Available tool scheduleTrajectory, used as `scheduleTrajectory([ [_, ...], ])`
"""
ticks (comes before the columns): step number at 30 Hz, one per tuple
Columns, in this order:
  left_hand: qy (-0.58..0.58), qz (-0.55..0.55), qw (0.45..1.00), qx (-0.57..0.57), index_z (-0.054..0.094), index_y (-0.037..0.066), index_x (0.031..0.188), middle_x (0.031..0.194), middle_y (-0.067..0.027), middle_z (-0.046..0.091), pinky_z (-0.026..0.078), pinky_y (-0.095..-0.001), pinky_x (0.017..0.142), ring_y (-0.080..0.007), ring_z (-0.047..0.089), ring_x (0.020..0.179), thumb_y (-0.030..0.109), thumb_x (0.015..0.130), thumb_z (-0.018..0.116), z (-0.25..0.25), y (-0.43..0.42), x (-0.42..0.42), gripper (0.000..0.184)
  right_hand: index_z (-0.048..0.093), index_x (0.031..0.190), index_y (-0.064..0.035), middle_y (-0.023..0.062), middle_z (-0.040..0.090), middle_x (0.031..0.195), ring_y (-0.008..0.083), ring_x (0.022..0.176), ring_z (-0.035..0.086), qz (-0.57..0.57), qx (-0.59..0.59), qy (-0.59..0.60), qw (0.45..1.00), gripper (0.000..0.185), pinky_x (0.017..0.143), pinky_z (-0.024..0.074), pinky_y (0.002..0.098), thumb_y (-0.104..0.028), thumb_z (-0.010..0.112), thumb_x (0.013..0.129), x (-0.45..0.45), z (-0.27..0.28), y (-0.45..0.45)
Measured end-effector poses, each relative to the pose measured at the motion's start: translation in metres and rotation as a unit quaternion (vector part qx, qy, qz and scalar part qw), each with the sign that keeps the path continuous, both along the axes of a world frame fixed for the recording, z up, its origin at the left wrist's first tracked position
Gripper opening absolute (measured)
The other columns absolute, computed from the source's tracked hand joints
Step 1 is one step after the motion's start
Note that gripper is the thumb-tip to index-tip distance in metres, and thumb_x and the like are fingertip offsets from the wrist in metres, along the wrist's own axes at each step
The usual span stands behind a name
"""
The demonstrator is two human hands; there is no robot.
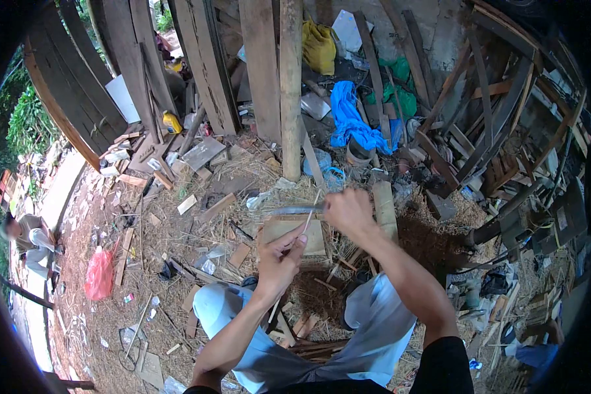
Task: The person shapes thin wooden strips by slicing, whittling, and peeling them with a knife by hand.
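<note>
My right hand (349,211) is wrapped round the handle of a knife, and its long, slightly curved blade (290,210) points left. My left hand (280,264) pinches a thin pale strip of wood or bamboo (308,222) between thumb and fingers. The strip slants up from that hand and crosses the blade close to my right fist; whether the two touch, I cannot tell. Beneath both hands, between my knees, lies a light-coloured wooden block (315,240). My right fingers hide the knife handle.
A wooden post (291,92) stands just ahead. Tall planks (200,65) lean behind it, beside a blue plastic sheet (351,118). Wood scraps and shavings litter the ground. A pink plastic bag (100,274) lies left, near another seated person (33,240).
</note>
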State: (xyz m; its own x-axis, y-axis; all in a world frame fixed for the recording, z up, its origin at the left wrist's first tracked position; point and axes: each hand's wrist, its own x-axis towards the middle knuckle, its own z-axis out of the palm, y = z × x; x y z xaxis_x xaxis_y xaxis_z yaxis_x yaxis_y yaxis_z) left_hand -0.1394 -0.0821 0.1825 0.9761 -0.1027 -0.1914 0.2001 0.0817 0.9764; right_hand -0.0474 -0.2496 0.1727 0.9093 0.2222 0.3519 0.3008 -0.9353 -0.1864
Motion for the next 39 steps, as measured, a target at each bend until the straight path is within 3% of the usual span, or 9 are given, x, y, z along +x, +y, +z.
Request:
scheduleTrajectory([
  [7,0.0,0.022,1.0,-0.008,0.057,0.015,0.119,0.06,0.0074,0.041,0.028,-0.0183,0.044,-0.002,0.034,0.052,0.021,0.09,0.056,-0.001,0.0,0.006,0.03,0.068,0.072,-0.0085,0.0191,0.063,0.068,0.0335,0.065,0.064,0.028,0.008,0.01,1.0,0.017,0.056,0.0508,0.042,-0.017,0.054,0.073,0.011,-0.002,-0.002],
  [11,-0.011,-0.022,0.997,0.069,0.058,0.015,0.119,0.063,0.0067,0.043,0.027,-0.0175,0.044,-0.0019,0.036,0.052,0.021,0.09,0.056,0.003,0.01,-0.001,0.03,0.067,0.071,-0.0052,0.0175,0.062,0.065,0.0295,0.062,0.063,-0.154,0.026,-0.006,0.988,0.02,0.056,0.0497,0.041,-0.021,0.056,0.077,0.045,-0.024,-0.058],
  [13,0.026,-0.018,0.999,-0.032,0.057,0.014,0.118,0.069,0.0042,0.045,0.028,-0.0175,0.043,-0.0024,0.035,0.051,0.018,0.09,0.054,0.007,0.006,-0.002,0.029,0.066,0.071,-0.0045,0.0143,0.061,0.063,0.0278,0.055,0.061,-0.185,0.056,-0.041,0.98,0.022,0.055,0.0487,0.0402,-0.024,0.058,0.079,0.047,-0.021,-0.062],
  [16,0.037,-0.047,0.995,-0.078,0.056,0.014,0.12,0.07,0.0036,0.044,0.027,-0.0175,0.043,-0.0028,0.034,0.051,0.019,0.091,0.053,0.008,0.011,0.004,0.029,0.066,0.074,-0.0018,0.012,0.064,0.068,0.0212,0.06,0.061,-0.061,0.221,0.101,0.968,0.03,0.054,0.0454,0.0331,-0.029,0.057,0.084,0.033,-0.015,-0.058],
  [18,0.038,-0.053,0.995,-0.078,0.056,0.014,0.12,0.071,0.0035,0.044,0.026,-0.0176,0.043,-0.0029,0.033,0.05,0.019,0.091,0.052,0.009,0.009,0.005,0.029,0.063,0.089,-0.0022,0.0,0.053,0.06,0.0044,0.044,0.035,0.091,0.48,0.241,0.839,0.024,0.04,0.027,0.0234,-0.026,0.058,0.086,0.024,-0.004,-0.042],
  [21,0.033,-0.056,0.996,-0.067,0.055,0.013,0.12,0.071,0.0032,0.044,0.027,-0.0178,0.042,-0.0029,0.033,0.05,0.018,0.092,0.051,0.006,0.008,0.007,0.029,0.061,0.094,-0.0028,-0.001,0.056,0.068,0.0007,0.044,0.033,0.163,0.547,0.272,0.775,0.022,0.04,0.023,0.0185,-0.023,0.056,0.088,0.001,0.03,-0.02],
  [29,0.007,-0.079,0.996,-0.034,0.058,0.01,0.115,0.069,0.0029,0.046,0.029,-0.0175,0.042,-0.0024,0.037,0.052,0.02,0.092,0.051,0.004,0.009,0.007,0.026,0.061,0.091,0.0002,0.0008,0.058,0.07,0.0008,0.044,0.031,0.166,0.553,0.26,0.774,0.022,0.039,0.022,0.0193,-0.021,0.06,0.086,0.001,0.025,-0.019],
  [37,-0.182,0.0,0.978,0.103,0.06,0.003,0.106,0.083,-0.0041,0.059,0.047,-0.0252,0.066,-0.0105,0.055,0.07,0.014,0.088,0.057,-0.018,0.011,0.026,0.021,0.062,0.093,-0.0034,0.0011,0.059,0.072,0.001,0.044,0.033,0.166,0.596,0.269,0.738,0.024,0.038,0.0228,0.0198,-0.025,0.064,0.083,-0.006,0.026,-0.008],
  [39,-0.158,0.051,0.985,0.036,0.06,0.002,0.102,0.082,-0.004,0.06,0.048,-0.0249,0.066,-0.0101,0.056,0.072,0.012,0.087,0.058,-0.014,0.012,0.032,0.019,0.063,0.099,-0.0031,0.0029,0.062,0.08,0.0038,0.052,0.047,0.174,0.501,0.289,0.797,0.029,0.046,0.0363,0.0199,-0.026,0.067,0.08,-0.01,0.027,-0.003],
])
